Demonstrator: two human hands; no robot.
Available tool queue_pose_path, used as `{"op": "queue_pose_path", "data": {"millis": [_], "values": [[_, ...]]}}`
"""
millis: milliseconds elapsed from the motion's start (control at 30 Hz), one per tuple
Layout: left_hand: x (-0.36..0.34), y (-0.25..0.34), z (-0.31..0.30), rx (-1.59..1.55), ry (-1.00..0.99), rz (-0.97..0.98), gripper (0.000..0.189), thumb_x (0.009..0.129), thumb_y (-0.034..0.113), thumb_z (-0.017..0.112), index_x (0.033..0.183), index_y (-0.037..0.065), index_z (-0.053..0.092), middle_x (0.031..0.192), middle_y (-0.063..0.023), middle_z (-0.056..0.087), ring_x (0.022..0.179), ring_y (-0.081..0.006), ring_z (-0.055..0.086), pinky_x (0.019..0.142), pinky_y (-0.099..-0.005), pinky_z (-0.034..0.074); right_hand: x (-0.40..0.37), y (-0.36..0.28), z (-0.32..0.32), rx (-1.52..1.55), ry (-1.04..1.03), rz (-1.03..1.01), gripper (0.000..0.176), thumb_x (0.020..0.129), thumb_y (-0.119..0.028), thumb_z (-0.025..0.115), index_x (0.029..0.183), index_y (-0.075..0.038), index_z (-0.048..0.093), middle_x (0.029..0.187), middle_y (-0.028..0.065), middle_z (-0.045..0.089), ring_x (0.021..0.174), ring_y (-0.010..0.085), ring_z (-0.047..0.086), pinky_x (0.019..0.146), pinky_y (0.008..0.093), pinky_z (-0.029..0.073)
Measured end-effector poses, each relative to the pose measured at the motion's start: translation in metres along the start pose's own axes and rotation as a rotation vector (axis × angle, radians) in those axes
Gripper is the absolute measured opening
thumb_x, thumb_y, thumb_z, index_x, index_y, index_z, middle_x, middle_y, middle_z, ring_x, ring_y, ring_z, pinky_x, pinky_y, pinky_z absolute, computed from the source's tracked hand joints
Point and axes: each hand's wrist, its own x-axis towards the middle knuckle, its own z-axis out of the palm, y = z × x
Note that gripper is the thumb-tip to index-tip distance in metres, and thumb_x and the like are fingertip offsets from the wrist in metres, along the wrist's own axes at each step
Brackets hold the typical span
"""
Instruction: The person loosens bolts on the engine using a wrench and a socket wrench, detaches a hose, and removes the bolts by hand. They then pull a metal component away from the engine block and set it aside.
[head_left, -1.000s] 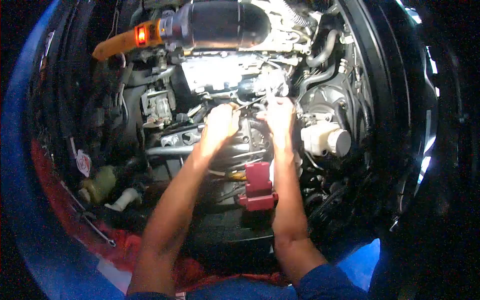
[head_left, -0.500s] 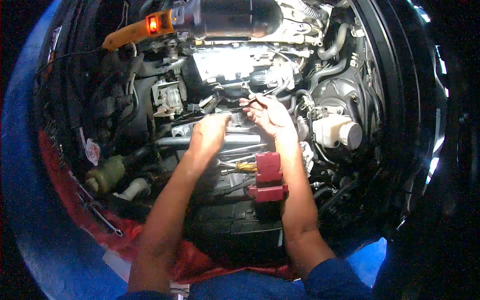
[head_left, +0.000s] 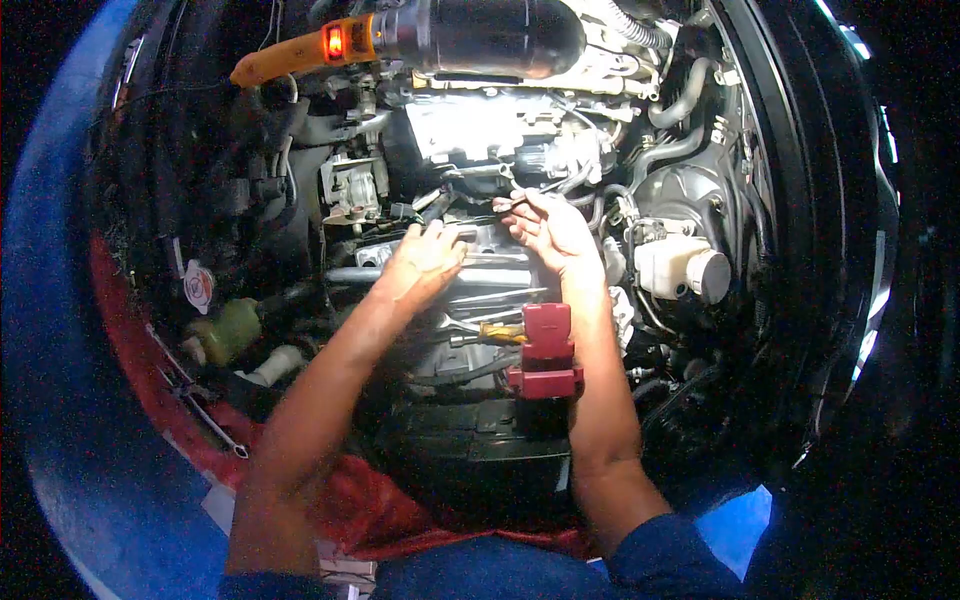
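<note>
My left hand (head_left: 428, 262) lies over the metal engine parts, its fingers stretched out and a little apart, with nothing visible in them. Just to its right, my right hand (head_left: 552, 235) has thumb and fingertips pinched together near the brightly lit engine block (head_left: 465, 130). A small dark thing shows at those fingertips, too small to name. Below both hands runs a silver metal tube (head_left: 490, 277). Nearer to me lie an open-ended wrench (head_left: 455, 322) and a tool with a yellow handle (head_left: 502, 332). A dark red plastic cover (head_left: 548, 335) sits beside my right forearm.
A work lamp with an orange handle (head_left: 300, 50) hangs across the top. A white fluid reservoir (head_left: 670, 268) stands at the right, a greenish cylindrical part (head_left: 228, 330) at the left. Another wrench (head_left: 218, 432) rests along the red front edge (head_left: 380, 505).
My left hand has gone from closed fingers to spread ones. My right hand keeps its pinch at the same spot. The whole view has shifted slightly.
</note>
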Motion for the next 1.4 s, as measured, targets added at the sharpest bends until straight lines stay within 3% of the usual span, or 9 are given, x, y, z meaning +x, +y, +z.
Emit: {"op": "queue_pose_path", "data": {"millis": [100,167,467,700,1033,1167,1267,1300,1400], "values": [[-0.022,-0.003,-0.026,-0.218,-0.063,-0.222,0.023,0.077,0.008,0.057,0.101,0.008,0.058,0.095,-0.0111,0.061,0.094,-0.0284,0.060,0.075,-0.0413,0.047,0.002,0.001,0.000,-0.002,0.009,0.001,0.024,0.094,-0.023,0.049,0.101,-0.002,0.060,0.098,0.0140,0.069,0.082,0.0183,0.065,0.068,0.0283,0.053],[-0.036,-0.011,-0.031,-0.533,0.015,-0.398,0.018,0.087,0.012,0.054,0.104,0.007,0.055,0.094,-0.0191,0.062,0.088,-0.0394,0.061,0.076,-0.0464,0.048,0.004,0.001,-0.003,-0.001,-0.002,0.014,0.023,0.096,-0.022,0.048,0.100,-0.003,0.060,0.103,0.0146,0.067,0.085,0.0184,0.064,0.069,0.0283,0.052],[-0.023,-0.027,-0.036,-0.781,-0.149,-0.580,0.027,0.094,0.028,0.046,0.104,0.006,0.058,0.096,-0.0216,0.063,0.095,-0.0405,0.059,0.081,-0.0461,0.044,0.004,0.004,-0.003,0.017,0.050,-0.007,0.021,0.091,-0.022,0.056,0.098,-0.002,0.060,0.092,0.0118,0.067,0.079,0.0190,0.064,0.067,0.0293,0.052],[-0.009,-0.043,-0.011,-0.813,-0.134,-0.485,0.033,0.094,0.033,0.046,0.099,0.002,0.058,0.090,-0.0196,0.063,0.090,-0.0364,0.061,0.078,-0.0425,0.045,0.004,0.003,-0.003,0.017,0.052,-0.015,0.021,0.090,-0.022,0.058,0.097,-0.002,0.061,0.088,0.0099,0.067,0.078,0.0179,0.063,0.068,0.0296,0.052],[0.000,-0.044,-0.014,-0.816,-0.423,-0.453,0.040,0.095,0.037,0.044,0.102,0.001,0.061,0.093,-0.0218,0.064,0.092,-0.0375,0.061,0.080,-0.0444,0.046,0.005,0.003,-0.004,0.019,-0.016,-0.033,0.022,0.094,-0.022,0.051,0.100,-0.002,0.060,0.096,0.0124,0.067,0.084,0.0181,0.063,0.076,0.0317,0.052],[0.001,-0.037,0.001,-0.737,-0.179,-0.431,0.040,0.095,0.036,0.044,0.105,0.002,0.063,0.092,-0.0214,0.065,0.089,-0.0377,0.062,0.079,-0.0440,0.047,0.001,0.001,0.002,0.038,-0.039,-0.044,0.020,0.094,-0.019,0.051,0.100,-0.002,0.058,0.094,0.0124,0.068,0.086,0.0192,0.066,0.074,0.0337,0.054],[0.001,-0.043,-0.030,-0.612,-0.105,-0.438,0.039,0.094,0.037,0.047,0.103,0.003,0.065,0.087,-0.0190,0.066,0.080,-0.0350,0.063,0.073,-0.0416,0.048,0.005,0.005,-0.001,0.111,-0.036,-0.046,0.022,0.095,-0.020,0.050,0.100,0.000,0.057,0.096,0.0154,0.067,0.084,0.0229,0.066,0.074,0.0359,0.055],[0.008,-0.038,-0.070,-0.681,-0.251,-0.564,0.036,0.091,0.034,0.051,0.099,0.004,0.068,0.094,-0.0229,0.065,0.090,-0.0383,0.063,0.077,-0.0448,0.048,0.001,0.005,0.000,0.124,-0.052,-0.029,0.022,0.095,-0.020,0.050,0.100,0.000,0.056,0.097,0.0172,0.066,0.084,0.0247,0.067,0.075,0.0366,0.055],[0.003,-0.052,-0.043,-0.844,-0.267,-0.452,0.039,0.090,0.040,0.055,0.093,0.003,0.066,0.077,-0.0098,0.063,0.070,-0.0212,0.058,0.064,-0.0350,0.045,-0.005,-0.001,0.011,0.106,-0.099,0.027,0.028,0.096,-0.022,0.049,0.105,0.004,0.053,0.103,0.0244,0.062,0.087,0.0335,0.066,0.075,0.0390,0.056]]}}
